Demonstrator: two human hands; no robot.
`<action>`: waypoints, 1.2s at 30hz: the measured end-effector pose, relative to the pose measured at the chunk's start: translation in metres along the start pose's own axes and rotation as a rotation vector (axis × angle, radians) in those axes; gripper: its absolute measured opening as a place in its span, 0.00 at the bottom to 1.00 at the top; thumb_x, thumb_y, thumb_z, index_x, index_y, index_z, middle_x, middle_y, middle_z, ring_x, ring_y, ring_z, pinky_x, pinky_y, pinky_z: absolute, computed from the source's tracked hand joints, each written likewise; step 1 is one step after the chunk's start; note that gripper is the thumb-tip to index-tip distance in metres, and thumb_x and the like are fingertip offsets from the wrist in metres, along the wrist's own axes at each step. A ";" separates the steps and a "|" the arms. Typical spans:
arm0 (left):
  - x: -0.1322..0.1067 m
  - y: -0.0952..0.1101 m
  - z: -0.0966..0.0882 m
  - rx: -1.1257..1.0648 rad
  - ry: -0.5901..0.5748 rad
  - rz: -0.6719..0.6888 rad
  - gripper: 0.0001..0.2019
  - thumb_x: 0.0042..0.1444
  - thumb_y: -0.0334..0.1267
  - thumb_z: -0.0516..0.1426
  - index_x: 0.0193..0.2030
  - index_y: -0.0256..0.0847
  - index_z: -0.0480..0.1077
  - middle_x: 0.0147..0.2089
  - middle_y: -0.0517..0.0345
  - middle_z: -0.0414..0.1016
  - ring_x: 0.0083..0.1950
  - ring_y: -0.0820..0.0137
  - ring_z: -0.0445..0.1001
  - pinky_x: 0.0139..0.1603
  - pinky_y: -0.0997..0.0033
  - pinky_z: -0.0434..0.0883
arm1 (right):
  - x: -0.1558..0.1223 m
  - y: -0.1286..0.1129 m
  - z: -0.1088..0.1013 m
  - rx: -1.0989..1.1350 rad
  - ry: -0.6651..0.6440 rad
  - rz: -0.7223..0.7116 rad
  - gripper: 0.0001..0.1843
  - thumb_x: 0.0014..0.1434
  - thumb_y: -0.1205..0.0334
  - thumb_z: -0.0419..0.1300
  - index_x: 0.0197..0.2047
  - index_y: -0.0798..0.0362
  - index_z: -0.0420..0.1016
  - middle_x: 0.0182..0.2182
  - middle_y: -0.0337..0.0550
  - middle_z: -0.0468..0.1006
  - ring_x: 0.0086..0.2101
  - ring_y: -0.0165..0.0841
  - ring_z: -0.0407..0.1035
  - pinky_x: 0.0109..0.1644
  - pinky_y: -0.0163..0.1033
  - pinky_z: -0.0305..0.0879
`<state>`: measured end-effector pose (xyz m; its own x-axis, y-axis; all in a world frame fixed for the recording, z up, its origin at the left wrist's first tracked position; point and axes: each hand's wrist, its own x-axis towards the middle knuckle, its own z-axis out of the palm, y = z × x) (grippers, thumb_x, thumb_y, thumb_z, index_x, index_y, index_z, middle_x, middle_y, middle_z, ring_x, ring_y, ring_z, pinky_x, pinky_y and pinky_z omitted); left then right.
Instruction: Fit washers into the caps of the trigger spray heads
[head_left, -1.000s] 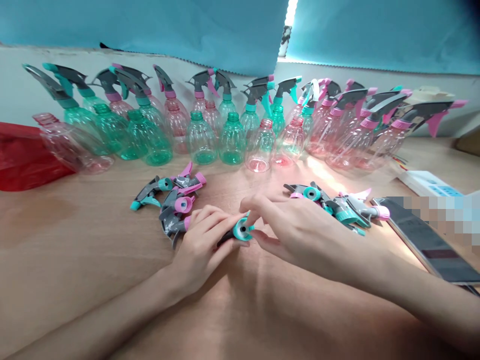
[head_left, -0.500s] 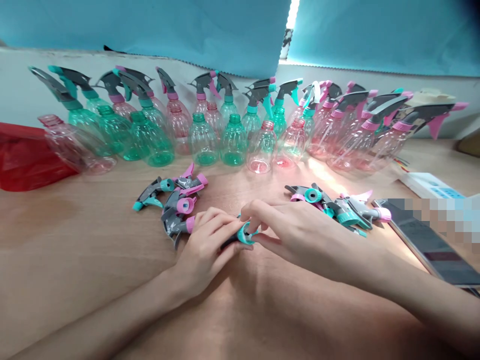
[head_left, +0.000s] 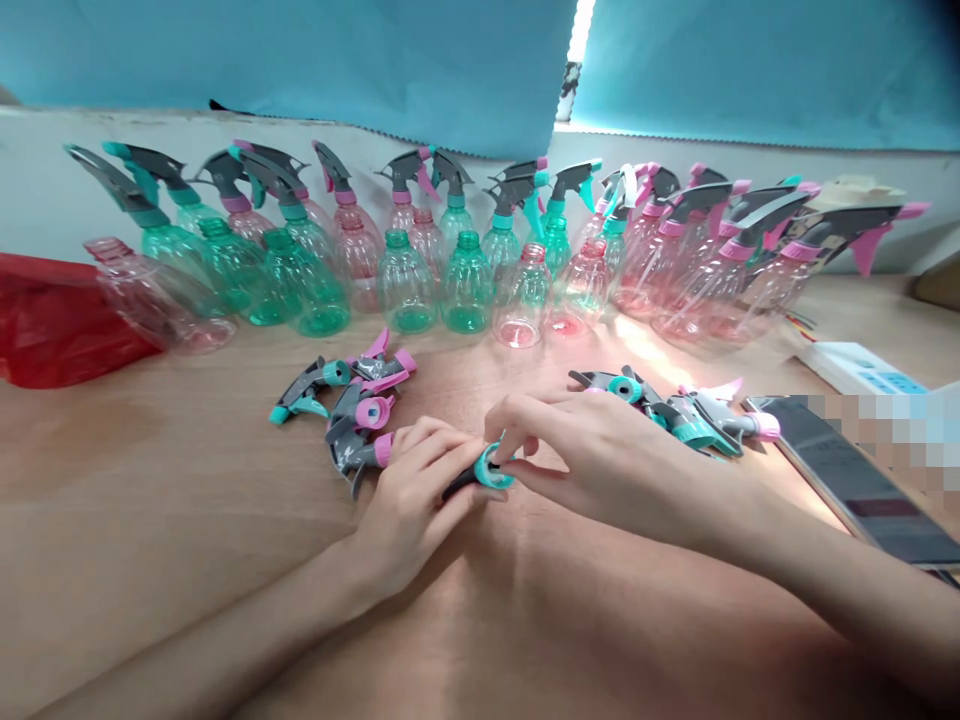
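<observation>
My left hand (head_left: 420, 485) is closed around a grey trigger spray head, whose teal collar (head_left: 496, 479) faces up and toward the right. At the collar's opening, the thumb and fingertips of my right hand (head_left: 570, 445) are pinched together. Whatever small thing they hold, if any, is hidden. Left of my left hand lies a pile of grey and pink spray heads (head_left: 360, 440), with a teal one (head_left: 304, 390) beside it. Beyond my right wrist is another pile of spray heads (head_left: 690, 425) in teal, pink and grey.
Across the back stand several clear green bottles (head_left: 466, 285) and pink bottles (head_left: 519, 300), many with spray heads on. A red bag (head_left: 67, 325) lies at the left. At the right are a dark phone (head_left: 840, 470) and a white box (head_left: 862, 370).
My right fingertips have shifted slightly at the collar's opening. My left hand keeps its hold on the spray head, and the view has tilted a little.
</observation>
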<state>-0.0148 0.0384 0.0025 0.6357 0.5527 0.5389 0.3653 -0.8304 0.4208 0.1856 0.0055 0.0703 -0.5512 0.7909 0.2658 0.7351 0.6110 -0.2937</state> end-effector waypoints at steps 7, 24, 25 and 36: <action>0.001 0.002 -0.001 -0.004 0.004 -0.053 0.05 0.62 0.36 0.55 0.39 0.41 0.73 0.37 0.57 0.72 0.40 0.66 0.66 0.41 0.66 0.64 | -0.001 0.000 0.004 -0.047 0.000 -0.030 0.07 0.59 0.73 0.52 0.38 0.54 0.68 0.30 0.41 0.74 0.30 0.30 0.67 0.30 0.34 0.53; 0.055 0.022 0.037 -0.053 0.077 0.024 0.14 0.58 0.33 0.59 0.51 0.40 0.68 0.42 0.56 0.74 0.44 0.66 0.67 0.47 0.64 0.67 | -0.030 0.019 -0.087 -0.016 0.335 0.084 0.07 0.57 0.65 0.62 0.40 0.50 0.70 0.34 0.33 0.76 0.29 0.25 0.72 0.30 0.32 0.67; 0.065 0.025 0.044 -0.048 0.095 0.061 0.13 0.59 0.34 0.59 0.50 0.40 0.68 0.42 0.56 0.75 0.44 0.66 0.68 0.48 0.62 0.67 | -0.031 0.021 -0.089 -0.017 0.336 0.089 0.06 0.57 0.64 0.61 0.39 0.50 0.70 0.34 0.33 0.76 0.30 0.25 0.72 0.29 0.31 0.67; 0.155 0.057 0.099 0.028 -0.027 0.131 0.08 0.58 0.38 0.59 0.42 0.38 0.72 0.38 0.54 0.76 0.44 0.61 0.72 0.46 0.61 0.68 | -0.045 0.044 -0.116 -0.062 0.256 0.164 0.12 0.58 0.58 0.59 0.44 0.52 0.72 0.40 0.40 0.75 0.38 0.34 0.72 0.37 0.38 0.69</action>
<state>0.1716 0.0695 0.0377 0.6971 0.4378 0.5678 0.2966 -0.8971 0.3276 0.2887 -0.0073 0.1523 -0.3114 0.8401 0.4442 0.8334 0.4660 -0.2971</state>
